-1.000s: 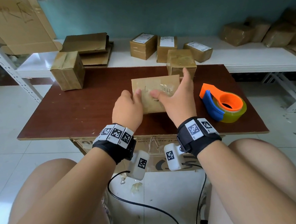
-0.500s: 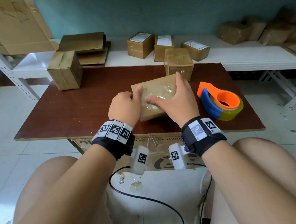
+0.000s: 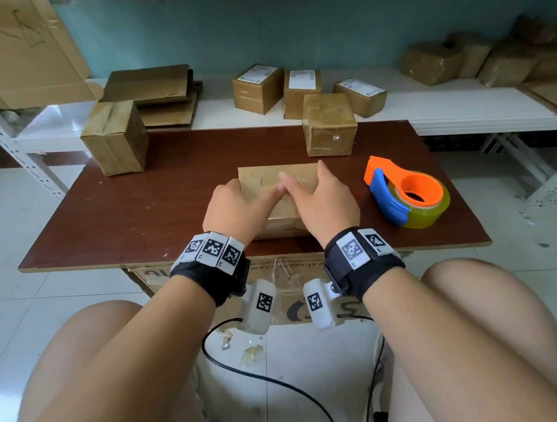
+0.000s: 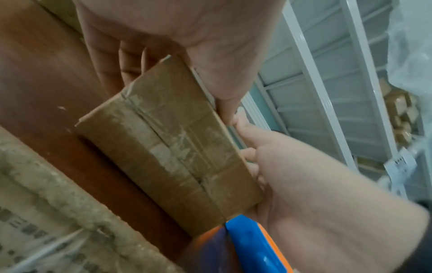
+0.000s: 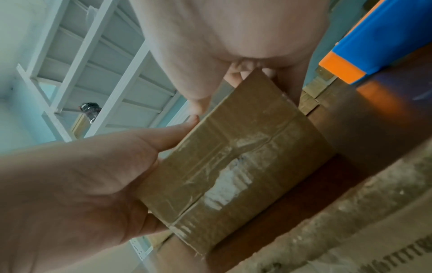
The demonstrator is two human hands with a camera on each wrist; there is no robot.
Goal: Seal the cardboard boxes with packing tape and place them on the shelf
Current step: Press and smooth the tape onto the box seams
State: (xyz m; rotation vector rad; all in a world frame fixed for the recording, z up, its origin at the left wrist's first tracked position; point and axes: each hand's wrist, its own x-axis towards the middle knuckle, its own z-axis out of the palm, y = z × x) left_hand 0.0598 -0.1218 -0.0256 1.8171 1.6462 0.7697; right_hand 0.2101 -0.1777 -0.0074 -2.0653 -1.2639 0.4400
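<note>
I am watching the cardboard box (image 3: 279,194) coming down from its tilt to sit flat on the table (image 3: 139,217), the left hand (image 3: 234,210) and right hand (image 3: 326,201) bringing their thumbs together on top.

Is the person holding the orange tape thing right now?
No, the tape dispenser sits on the table while both hands, left and right, hold the box.

I can read only an upside-down web address fragment, "sf-express.com", on the cardboard carton (image 3: 284,273) under the surface; the white shelf-box labels (image 3: 301,79) are illegible.
</note>
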